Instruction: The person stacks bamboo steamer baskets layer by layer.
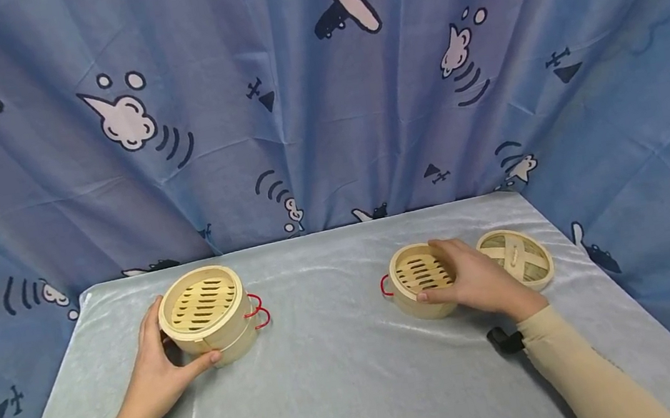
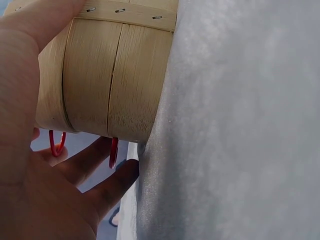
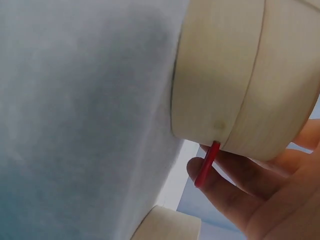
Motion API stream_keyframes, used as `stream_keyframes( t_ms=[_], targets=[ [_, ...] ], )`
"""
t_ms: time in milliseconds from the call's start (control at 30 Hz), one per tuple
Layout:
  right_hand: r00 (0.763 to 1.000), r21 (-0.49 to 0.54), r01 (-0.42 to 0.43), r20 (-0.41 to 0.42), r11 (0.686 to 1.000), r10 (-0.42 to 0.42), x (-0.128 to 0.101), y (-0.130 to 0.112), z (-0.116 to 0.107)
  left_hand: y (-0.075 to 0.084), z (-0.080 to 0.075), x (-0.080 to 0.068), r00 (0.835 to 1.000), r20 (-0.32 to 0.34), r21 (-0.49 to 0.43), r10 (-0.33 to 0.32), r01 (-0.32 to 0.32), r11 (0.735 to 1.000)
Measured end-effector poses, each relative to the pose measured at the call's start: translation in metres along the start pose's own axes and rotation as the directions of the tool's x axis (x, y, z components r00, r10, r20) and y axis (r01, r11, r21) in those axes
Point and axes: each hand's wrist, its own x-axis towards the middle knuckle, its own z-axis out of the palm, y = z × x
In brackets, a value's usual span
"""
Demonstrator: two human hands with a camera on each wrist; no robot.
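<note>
Two round bamboo steamer baskets (image 1: 227,332) stand stacked at the left of the table, their two red handles (image 1: 261,309) facing right. My left hand (image 1: 154,373) grips the stack, thumb at the front and fingers round the far left side. In the left wrist view the fingers spread behind the baskets' wall (image 2: 90,75), near the red handles. Toward the right stands another bamboo steamer basket (image 1: 412,303), a red handle on its left. My right hand (image 1: 482,281) holds it across the rim, thumb in front, fingers behind. Its wall (image 3: 220,70) fills much of the right wrist view.
A woven bamboo steamer lid (image 1: 516,255) with a strap across its top lies just right of the right-hand basket. Pale grey cloth covers the table (image 1: 335,382). Blue patterned curtains (image 1: 216,111) hang behind it and at the sides.
</note>
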Motion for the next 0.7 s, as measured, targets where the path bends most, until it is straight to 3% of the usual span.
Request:
stream_keyframes(
  t_ms=[267,700],
  targets=[
    [1.0,-0.004,0.018,-0.003,1.0,-0.018,0.006,-0.01,0.007,0.0,-0.003,-0.003,1.0,0.001,0.008,-0.006,0.006,1.0],
    [0.997,0.007,0.077,-0.01,0.997,-0.077,0.018,-0.039,0.016,0.001,-0.002,0.001,0.999,-0.023,0.021,0.036,-0.035,0.999]
  ],
)
